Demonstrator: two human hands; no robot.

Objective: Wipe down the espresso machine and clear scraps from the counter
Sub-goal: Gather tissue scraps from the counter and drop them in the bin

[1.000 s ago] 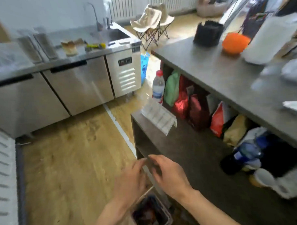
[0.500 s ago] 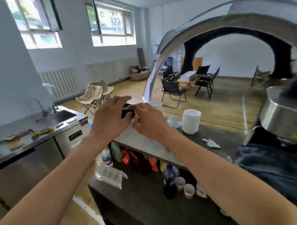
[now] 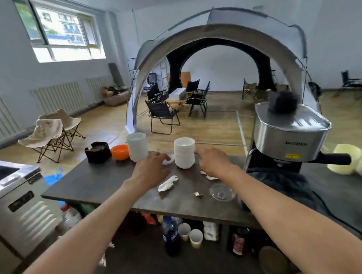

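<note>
The espresso machine (image 3: 286, 137) at 3 o'clock has a brushed, glossy metal body. The counter (image 3: 99, 184) looks dark, matt, faintly mottled. Crumpled white paper scraps (image 3: 167, 183) lie centre; at 5 o'clock, a clear glass dish (image 3: 222, 192).

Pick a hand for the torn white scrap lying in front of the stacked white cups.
Left. The left hand hovers open just left of the white scrap, with bare counter between. The right hand sits past the stacked cups, nearer the smaller scraps by the espresso machine.
</note>
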